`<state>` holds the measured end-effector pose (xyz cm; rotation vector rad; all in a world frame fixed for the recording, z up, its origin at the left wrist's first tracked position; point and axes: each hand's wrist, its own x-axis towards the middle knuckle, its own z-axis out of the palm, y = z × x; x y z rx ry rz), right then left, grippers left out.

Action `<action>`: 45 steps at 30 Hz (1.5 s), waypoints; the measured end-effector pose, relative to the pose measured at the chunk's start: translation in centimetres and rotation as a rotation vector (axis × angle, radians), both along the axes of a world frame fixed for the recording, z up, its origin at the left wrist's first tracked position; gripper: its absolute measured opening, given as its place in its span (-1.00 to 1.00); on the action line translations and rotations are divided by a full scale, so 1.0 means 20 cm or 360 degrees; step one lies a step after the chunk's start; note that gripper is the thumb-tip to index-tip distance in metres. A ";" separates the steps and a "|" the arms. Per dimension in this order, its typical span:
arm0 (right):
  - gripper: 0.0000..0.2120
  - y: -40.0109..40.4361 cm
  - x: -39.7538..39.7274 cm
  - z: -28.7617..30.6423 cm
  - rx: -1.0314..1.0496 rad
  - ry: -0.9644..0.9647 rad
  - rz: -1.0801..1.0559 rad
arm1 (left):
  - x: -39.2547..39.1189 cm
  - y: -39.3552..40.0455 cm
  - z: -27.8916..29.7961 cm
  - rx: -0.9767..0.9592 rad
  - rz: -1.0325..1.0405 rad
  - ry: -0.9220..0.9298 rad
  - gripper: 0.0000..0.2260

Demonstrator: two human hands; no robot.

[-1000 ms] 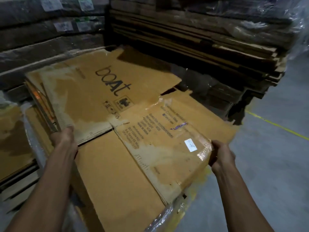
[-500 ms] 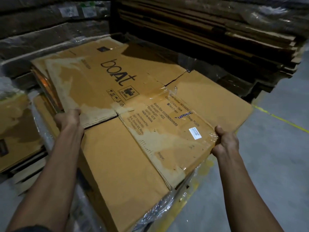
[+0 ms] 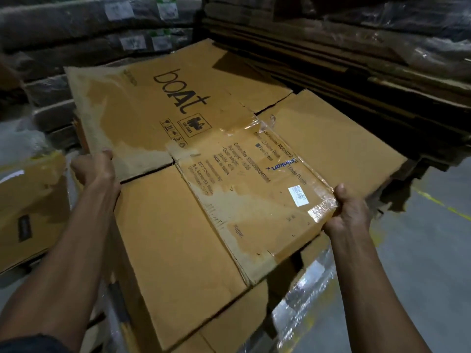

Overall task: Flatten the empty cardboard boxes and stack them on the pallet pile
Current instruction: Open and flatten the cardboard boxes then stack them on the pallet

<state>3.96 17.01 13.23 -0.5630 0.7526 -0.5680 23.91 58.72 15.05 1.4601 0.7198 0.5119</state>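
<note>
Two hands [image 3: 96, 169] [image 3: 349, 212], one held flattened box [image 3: 204, 123]

The fingers of the left hand [image 3: 95, 169] curl under the near edge of the flattened box [image 3: 158, 103] and cannot be seen; only the thumb and knuckles show. The right hand [image 3: 348, 212] likewise hides its fingers beneath the taped corner. Between the hands, the small printed text [image 3: 229, 161] is blurred and mostly unreadable, as is the white barcode sticker [image 3: 298, 195]. Both forearms are cut off by the bottom edge. Beyond the hands, the labels [image 3: 116, 10] on wrapped stacks are too small to read.
</note>
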 end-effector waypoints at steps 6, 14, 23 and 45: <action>-0.64 0.06 0.40 0.13 -0.0228 0.0336 0.0336 | 0.16 0.03 0.10 0.0555 -0.0331 0.0399 -0.50; -0.07 0.21 0.50 -0.06 -0.1964 0.1276 0.1153 | -0.23 -0.26 -0.19 0.1865 -0.1134 0.0979 -0.39; -0.14 0.26 0.45 -0.17 -0.3097 0.0719 0.1867 | -0.68 -0.60 -0.25 0.2390 -0.1740 0.0693 -0.14; -0.42 0.20 0.20 -0.18 -0.2904 0.0659 0.1614 | -0.73 -0.80 -0.20 0.2151 -0.1738 0.0509 -0.13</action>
